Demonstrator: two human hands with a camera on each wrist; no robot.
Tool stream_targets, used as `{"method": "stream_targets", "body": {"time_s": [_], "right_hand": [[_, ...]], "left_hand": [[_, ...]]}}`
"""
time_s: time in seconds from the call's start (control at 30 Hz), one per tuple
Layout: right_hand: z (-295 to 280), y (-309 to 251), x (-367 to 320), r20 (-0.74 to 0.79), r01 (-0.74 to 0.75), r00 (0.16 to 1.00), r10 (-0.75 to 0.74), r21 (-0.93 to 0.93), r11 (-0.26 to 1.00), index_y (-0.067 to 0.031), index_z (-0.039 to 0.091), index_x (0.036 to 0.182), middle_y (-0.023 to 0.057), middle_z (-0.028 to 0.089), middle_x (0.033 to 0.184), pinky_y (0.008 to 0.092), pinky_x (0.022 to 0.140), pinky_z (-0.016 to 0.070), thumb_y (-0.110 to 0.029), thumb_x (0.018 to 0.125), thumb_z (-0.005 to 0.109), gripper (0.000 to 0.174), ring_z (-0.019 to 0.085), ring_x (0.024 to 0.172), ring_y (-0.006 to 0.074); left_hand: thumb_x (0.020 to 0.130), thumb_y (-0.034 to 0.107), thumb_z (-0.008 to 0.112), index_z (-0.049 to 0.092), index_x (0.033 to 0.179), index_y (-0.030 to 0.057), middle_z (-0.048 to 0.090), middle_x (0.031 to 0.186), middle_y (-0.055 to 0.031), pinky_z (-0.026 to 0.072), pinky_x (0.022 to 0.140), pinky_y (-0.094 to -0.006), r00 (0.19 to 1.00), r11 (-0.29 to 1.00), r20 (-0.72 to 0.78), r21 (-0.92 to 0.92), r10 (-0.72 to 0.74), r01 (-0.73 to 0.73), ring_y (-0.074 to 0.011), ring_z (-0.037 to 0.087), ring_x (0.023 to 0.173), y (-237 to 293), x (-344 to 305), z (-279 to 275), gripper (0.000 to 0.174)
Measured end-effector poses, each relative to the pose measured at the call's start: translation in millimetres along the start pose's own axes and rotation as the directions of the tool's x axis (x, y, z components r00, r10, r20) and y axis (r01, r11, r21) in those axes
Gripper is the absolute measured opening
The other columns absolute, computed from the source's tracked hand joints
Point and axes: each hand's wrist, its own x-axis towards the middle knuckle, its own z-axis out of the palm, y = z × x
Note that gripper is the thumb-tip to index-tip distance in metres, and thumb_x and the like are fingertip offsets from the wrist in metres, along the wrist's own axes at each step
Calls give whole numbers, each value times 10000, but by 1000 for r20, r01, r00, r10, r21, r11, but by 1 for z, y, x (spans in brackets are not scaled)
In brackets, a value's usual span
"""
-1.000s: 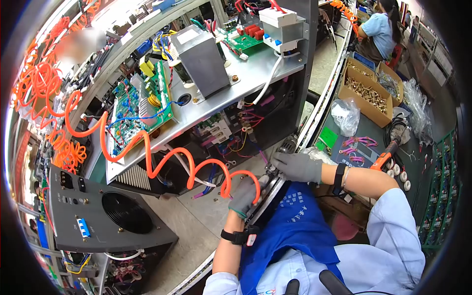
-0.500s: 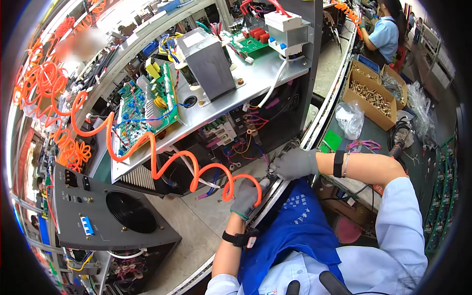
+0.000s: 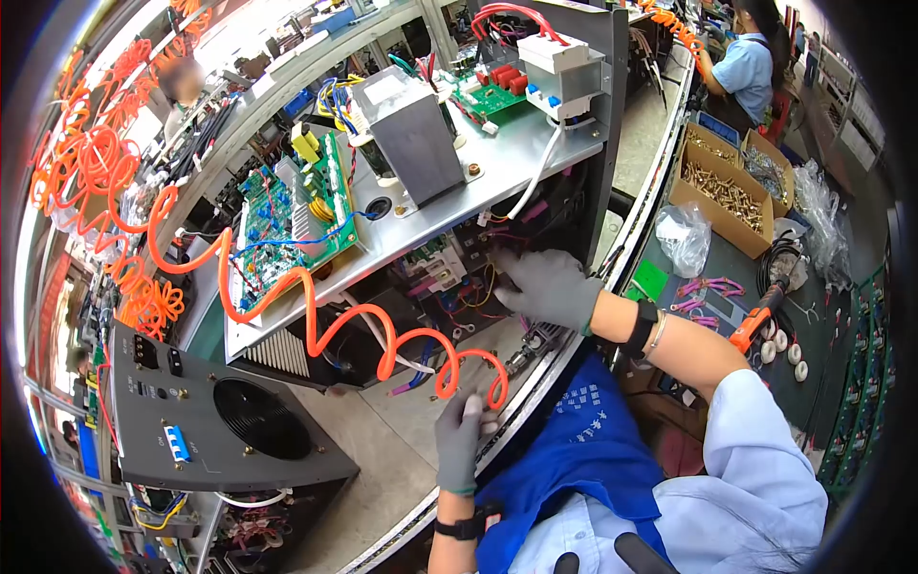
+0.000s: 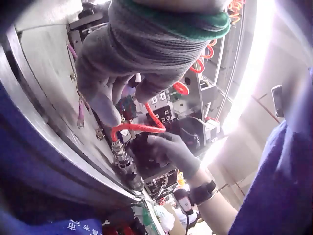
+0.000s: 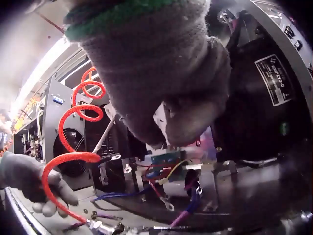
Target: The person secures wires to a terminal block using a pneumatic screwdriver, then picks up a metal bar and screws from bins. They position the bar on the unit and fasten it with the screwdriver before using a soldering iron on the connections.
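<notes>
Reaching toward the wiring (image 3: pixel 473 292) inside the open cabinet (image 3: pixel 612 105), the right hand (image 3: pixel 550 287) is being held with fingers parted. Beside the orange coiled hose (image 3: pixel 311 325), the left hand (image 3: pixel 459 445) is being held with fingers loosely bent; whether the hose is being touched cannot be told. The connected metal tool (image 4: pixel 128 169) is being supported by the bench (image 3: pixel 382 450), near its rail (image 3: pixel 526 409).

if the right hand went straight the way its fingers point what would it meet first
The right hand would probably meet the red and yellow wires under the metal shelf first, though depth is unclear.
</notes>
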Motion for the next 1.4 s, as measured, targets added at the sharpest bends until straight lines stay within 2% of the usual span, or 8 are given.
{"method": "stream_targets", "body": {"time_s": [0.2, 0.4, 0.6, 0.7, 0.87, 1.07, 1.23, 1.4], "right_hand": [[10, 24, -14, 86, 8, 996, -9, 10, 1000, -99, 536, 1157, 174, 625, 816, 463, 676, 496, -400, 817, 560, 455, 627, 778, 356], [11, 2, -18, -149, 186, 976, -157, 206, 961, -91, 547, 1162, 152, 630, 788, 435, 640, 492, -378, 837, 560, 434, 626, 728, 341], [-15, -51, -51, -357, 284, 934, -26, 693, 663, -6, 593, 1111, 139, 657, 893, 290, 699, 503, -143, 803, 673, 347, 642, 786, 180], [14, -75, -76, -400, 426, 899, -180, 697, 577, 37, 599, 1085, 102, 654, 945, 265, 696, 487, 14, 808, 601, 279, 603, 776, 129], [59, -132, -108, -373, 602, 790, -486, 622, 501, 6, 613, 1008, 88, 618, 837, 300, 626, 417, -20, 791, 620, 219, 547, 664, 168], [78, -153, -113, -67, 365, 865, -497, 763, 533, -4, 566, 1124, 26, 503, 843, 239, 661, 388, -9, 832, 599, 293, 458, 726, 98], [92, -170, -117, 61, 296, 876, -479, 715, 633, -19, 561, 1144, 36, 502, 852, 248, 674, 391, -35, 844, 574, 300, 457, 756, 105], [91, -202, -134, 202, 156, 908, -367, 650, 744, -8, 542, 1172, 30, 494, 875, 245, 734, 394, -62, 866, 565, 311, 469, 804, 113]], "left_hand": [[924, 196, 534, 509, 1203, -77, 630, 976, -139, 522, 634, -233, 984, 982, -170, -167, 60, -89, -140, 618, 747, -17, -40, -16, 391], [930, 212, 527, 526, 1194, -61, 628, 965, -149, 516, 619, -248, 952, 993, -301, -93, 48, -80, -143, 607, 735, -28, -65, -27, 379], [913, 127, 512, 545, 1178, -57, 628, 958, -133, 534, 691, -237, 850, 989, -521, -70, 78, -133, -169, 638, 824, -34, -116, -46, 324], [876, 159, 561, 602, 1129, -23, 640, 986, -108, 504, 717, -249, 608, 939, -739, 343, 292, -34, -134, 620, 838, -76, -152, -83, 313], [861, 82, 605, 566, 1091, -52, 622, 917, -90, 521, 594, -224, 168, 986, -984, 30, 58, -163, -118, 613, 723, -116, -276, -156, 269], [744, 302, 729, 632, 812, 29, 665, 795, -165, 498, 676, -404, -577, 881, -802, -152, 155, 448, -288, 643, 705, -191, -438, -265, 298], [796, 282, 617, 694, 944, 40, 670, 971, -193, 523, 782, -424, -625, 452, -761, -626, -174, 636, -337, 654, 918, -184, -491, -339, 294], [833, 211, 590, 708, 957, 82, 664, 1062, -160, 540, 757, -405, -544, 204, -803, -590, -243, 781, -281, 655, 981, -211, -496, -390, 215]]}}
